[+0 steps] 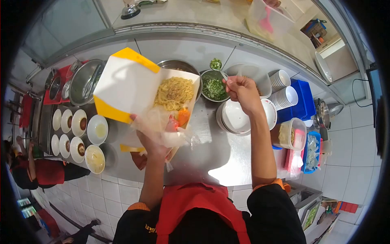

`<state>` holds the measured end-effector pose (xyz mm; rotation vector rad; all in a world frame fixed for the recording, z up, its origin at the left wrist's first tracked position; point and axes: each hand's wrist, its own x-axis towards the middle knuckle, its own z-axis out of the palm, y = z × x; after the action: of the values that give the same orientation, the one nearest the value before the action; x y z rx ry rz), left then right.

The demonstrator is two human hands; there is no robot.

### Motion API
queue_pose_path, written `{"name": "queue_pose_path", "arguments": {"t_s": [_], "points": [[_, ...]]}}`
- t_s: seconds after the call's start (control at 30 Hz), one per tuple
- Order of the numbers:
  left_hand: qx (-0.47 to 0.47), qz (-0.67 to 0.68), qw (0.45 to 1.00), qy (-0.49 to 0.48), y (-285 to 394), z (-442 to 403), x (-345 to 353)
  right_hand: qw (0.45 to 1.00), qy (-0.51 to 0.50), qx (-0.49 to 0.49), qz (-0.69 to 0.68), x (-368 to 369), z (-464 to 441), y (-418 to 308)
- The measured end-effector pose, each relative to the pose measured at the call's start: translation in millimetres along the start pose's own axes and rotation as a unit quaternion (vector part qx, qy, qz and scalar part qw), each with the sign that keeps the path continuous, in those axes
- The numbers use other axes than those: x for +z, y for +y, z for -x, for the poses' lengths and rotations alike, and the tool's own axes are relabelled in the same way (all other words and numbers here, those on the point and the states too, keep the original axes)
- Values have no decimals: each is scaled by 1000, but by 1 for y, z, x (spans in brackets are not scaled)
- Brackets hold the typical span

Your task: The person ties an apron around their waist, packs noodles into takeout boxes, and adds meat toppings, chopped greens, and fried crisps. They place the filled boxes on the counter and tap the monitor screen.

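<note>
My left hand (151, 143) is closed on the lower side of a yellow and white takeaway box (128, 87), which stands tilted with its lid folded open. Clear plastic film (156, 124) covers part of the fingers. Inside the box lie yellow noodles (174, 93) topped with brown crumbs, and beside them small orange and red packets (183, 116). My right hand (242, 91) pinches the handle of a spoon (223, 74). Chopped green onion (215, 64) fills the spoon's bowl, just above the far rim of a metal bowl (203, 90) of chopped green onion.
Stacked white bowls (233, 118) stand below my right hand. To the right are white cups (284, 97), a blue basket (302, 95) and a clear tub (293, 134). Several small bowls (97, 129) line the left side. A co-worker (44, 171) is at far left; another person's hand (273, 3) shows beyond the window ledge.
</note>
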<state>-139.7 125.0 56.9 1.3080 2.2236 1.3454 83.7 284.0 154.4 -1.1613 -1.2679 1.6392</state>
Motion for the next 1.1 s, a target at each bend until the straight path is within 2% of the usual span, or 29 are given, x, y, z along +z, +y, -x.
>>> {"name": "queue_pose_path", "arguments": {"t_s": [0.03,0.07,0.1,0.13,0.17,0.2,0.37,0.43,0.47,0.53,0.6,0.67,0.73,0.77,0.83,0.87,0.9,0.93,0.97,1.0,1.03,1.07,1.1], "points": [[-1,-4,1000,2,19,-1,-2,999,-25,-17,34,2,7,-8],[-121,207,971,-8,40,-4,-7,997,-28,-24,66,4,11,-10],[-233,406,883,-18,50,-5,-9,997,-29,-23,66,9,16,-9],[-278,490,826,-19,52,-6,-5,984,-23,-92,153,17,20,-7],[-271,502,821,-18,52,-5,-2,958,-16,-159,238,25,25,-6],[-263,504,823,-18,49,-5,0,934,1,-171,312,34,35,-14],[-193,422,886,4,32,1,8,902,11,-237,362,46,42,-16],[-159,357,920,11,26,4,11,876,118,-297,363,37,31,-10],[-137,310,941,16,22,4,11,876,117,-297,362,29,21,-5],[-73,174,982,20,15,6,12,814,157,-287,480,5,-9,14],[-3,29,999,22,9,8,11,788,92,-149,590,-15,-44,43],[52,-67,996,6,4,9,10,742,103,-141,647,-25,-79,89],[82,-67,994,-20,10,4,15,752,117,-140,633,-28,-95,123],[177,-150,973,-7,17,1,9,739,140,-79,654,-22,-91,115],[356,-309,881,38,27,-6,2,738,143,-86,654,-35,-91,102],[362,-305,880,34,30,-4,11,772,158,-86,610,-44,-92,91],[275,-216,936,31,35,1,24,802,171,-88,565,-51,-91,75],[183,-122,975,32,36,7,29,823,215,-135,508,-56,-82,53],[86,-29,996,27,36,10,38,824,218,-131,507,-80,-92,58],[91,-29,995,23,32,11,43,803,256,-90,531,-107,-111,68],[174,-66,982,19,26,11,50,779,294,-48,552,-128,-123,77],[257,-101,961,16,22,8,57,778,300,-50,550,-139,-123,84],[264,-97,960,19,20,3,65,764,253,7,594,-146,-121,88]]}}
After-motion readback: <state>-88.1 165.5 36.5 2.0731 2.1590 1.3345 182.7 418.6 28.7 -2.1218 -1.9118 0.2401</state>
